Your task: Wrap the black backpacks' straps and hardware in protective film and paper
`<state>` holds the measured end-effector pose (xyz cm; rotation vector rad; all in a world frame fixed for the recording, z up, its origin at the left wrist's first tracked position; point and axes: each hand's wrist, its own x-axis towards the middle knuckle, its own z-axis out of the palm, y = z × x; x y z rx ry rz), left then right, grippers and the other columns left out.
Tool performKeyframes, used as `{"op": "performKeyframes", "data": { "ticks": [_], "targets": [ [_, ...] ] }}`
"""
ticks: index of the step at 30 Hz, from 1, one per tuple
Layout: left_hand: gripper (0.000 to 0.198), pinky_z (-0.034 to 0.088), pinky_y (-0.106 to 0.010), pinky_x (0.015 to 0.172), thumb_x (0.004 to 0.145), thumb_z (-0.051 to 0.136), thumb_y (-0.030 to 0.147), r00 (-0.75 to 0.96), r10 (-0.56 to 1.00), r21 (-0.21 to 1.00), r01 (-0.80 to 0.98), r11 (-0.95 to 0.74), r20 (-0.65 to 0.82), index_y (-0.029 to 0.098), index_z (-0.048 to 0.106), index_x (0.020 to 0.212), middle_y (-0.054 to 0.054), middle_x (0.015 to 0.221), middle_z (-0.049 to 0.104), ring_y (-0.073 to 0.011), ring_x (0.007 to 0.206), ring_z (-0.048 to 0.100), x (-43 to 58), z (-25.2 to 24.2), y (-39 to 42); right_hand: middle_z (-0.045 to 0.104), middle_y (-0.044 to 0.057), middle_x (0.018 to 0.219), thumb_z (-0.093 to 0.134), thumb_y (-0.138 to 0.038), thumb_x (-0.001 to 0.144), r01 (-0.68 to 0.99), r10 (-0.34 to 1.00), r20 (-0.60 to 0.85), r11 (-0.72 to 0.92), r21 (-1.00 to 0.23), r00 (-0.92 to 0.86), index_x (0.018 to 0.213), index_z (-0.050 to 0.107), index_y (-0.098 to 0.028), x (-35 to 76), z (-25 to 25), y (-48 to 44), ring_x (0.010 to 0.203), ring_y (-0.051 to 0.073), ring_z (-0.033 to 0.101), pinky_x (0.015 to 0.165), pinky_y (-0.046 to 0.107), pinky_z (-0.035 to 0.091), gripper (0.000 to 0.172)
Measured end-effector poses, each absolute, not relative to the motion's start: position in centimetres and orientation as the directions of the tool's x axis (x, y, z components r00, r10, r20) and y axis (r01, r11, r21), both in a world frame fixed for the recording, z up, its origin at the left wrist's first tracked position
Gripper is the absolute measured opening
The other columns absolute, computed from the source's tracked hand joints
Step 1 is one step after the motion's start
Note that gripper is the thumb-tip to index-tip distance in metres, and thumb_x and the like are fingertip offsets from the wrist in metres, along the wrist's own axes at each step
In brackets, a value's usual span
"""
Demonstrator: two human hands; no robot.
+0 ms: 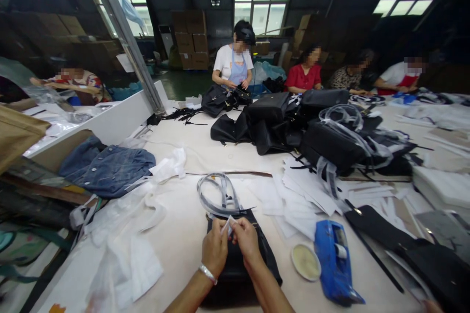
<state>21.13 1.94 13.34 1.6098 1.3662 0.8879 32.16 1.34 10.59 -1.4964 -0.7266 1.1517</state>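
A black bag [240, 269] lies flat on the table in front of me, its strap [220, 190] looped above it and wrapped in clear plastic. Over the bag's upper part, my left hand [216, 244] and my right hand [245, 238] meet with fingers closed. Between their fingertips they pinch a small piece of white paper [229, 225]. A silver bracelet [208, 274] circles my left wrist. My fingers partly hide the paper and the bag's top edge.
Right of the bag are a round dish [306, 262] and a blue tape dispenser [333, 259]. White sheets [297, 195] and piled black bags [271, 122] lie beyond. At left are a denim garment [110, 166] and crumpled white wrapping [128, 254]. Several co-workers [235, 61] work behind.
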Motion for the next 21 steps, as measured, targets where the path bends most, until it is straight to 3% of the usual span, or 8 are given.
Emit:
{"op": "performKeyframes", "data": {
  "ticks": [6,10,13,15,17,19,21],
  "targets": [
    [0.016,0.031,-0.028,0.058,0.086,0.039,0.024,0.379,0.919,0.770,0.552,-0.320,0.110,0.022,0.054,0.084,-0.006,0.071,0.058,-0.0196,0.063,0.052,20.7,12.1,2.5,0.049,-0.005,0.046,0.064,-0.045,0.067,-0.362,0.846,-0.460,-0.353,-0.863,0.269,0.065,0.056,-0.015,32.4,10.8,1.2,0.038,0.008,0.043,0.040,0.020,0.037,0.030],
    [0.021,0.037,-0.028,0.063,0.085,0.036,0.018,0.478,0.871,0.720,0.564,-0.403,0.113,0.021,0.056,0.092,-0.007,0.078,0.060,-0.0196,0.070,0.054,20.7,12.0,2.4,0.053,-0.002,0.053,0.059,-0.053,0.072,-0.292,0.870,-0.386,-0.301,-0.908,0.305,0.068,0.058,-0.015,32.3,11.6,0.7,0.046,0.010,0.050,0.047,0.023,0.045,0.038],
    [0.024,0.042,-0.032,0.073,0.083,0.038,0.018,0.547,0.833,0.741,0.523,-0.420,0.086,0.020,0.058,0.097,-0.009,0.089,0.062,-0.0220,0.082,0.056,20.8,12.6,1.7,0.055,-0.002,0.055,0.061,-0.049,0.071,-0.259,0.874,-0.367,-0.292,-0.921,0.318,0.071,0.058,-0.015,32.6,11.0,0.2,0.048,0.011,0.053,0.048,0.024,0.046,0.034],
    [0.025,0.043,-0.035,0.082,0.083,0.044,0.025,0.545,0.838,0.824,0.458,-0.334,0.037,0.021,0.057,0.104,-0.010,0.100,0.062,-0.0242,0.093,0.057,20.7,13.2,1.3,0.055,-0.003,0.054,0.061,-0.044,0.073,-0.230,0.882,-0.345,-0.281,-0.932,0.320,0.072,0.059,-0.016,33.1,10.3,-0.1,0.048,0.011,0.053,0.049,0.023,0.046,0.028],
    [0.033,0.045,-0.037,0.085,0.081,0.052,0.035,0.492,0.865,0.921,0.374,-0.110,-0.096,0.021,0.054,0.111,-0.009,0.103,0.064,-0.0250,0.096,0.059,20.5,13.7,1.4,0.055,-0.004,0.053,0.056,-0.039,0.078,-0.171,0.892,-0.317,-0.275,-0.946,0.322,0.076,0.060,-0.016,33.4,9.8,-0.4,0.048,0.011,0.053,0.049,0.022,0.044,0.023],
    [0.042,0.048,-0.035,0.078,0.076,0.058,0.043,0.426,0.859,0.941,0.294,0.166,-0.284,0.019,0.053,0.110,-0.006,0.094,0.067,-0.0239,0.086,0.063,20.5,14.0,1.9,0.056,-0.003,0.056,0.051,-0.034,0.083,-0.060,0.901,-0.262,-0.258,-0.964,0.347,0.082,0.061,-0.017,33.4,10.0,-0.8,0.050,0.011,0.054,0.052,0.022,0.044,0.020],
    [0.043,0.050,-0.032,0.068,0.071,0.063,0.047,0.407,0.818,0.911,0.249,0.329,-0.406,0.017,0.056,0.101,-0.004,0.083,0.069,-0.0214,0.073,0.064,20.5,14.0,2.3,0.061,0.000,0.067,0.047,-0.030,0.086,0.141,0.907,-0.149,-0.220,-0.965,0.394,0.085,0.061,-0.019,33.0,10.6,-1.0,0.061,0.013,0.057,0.060,0.023,0.044,0.018]
  ]
}}
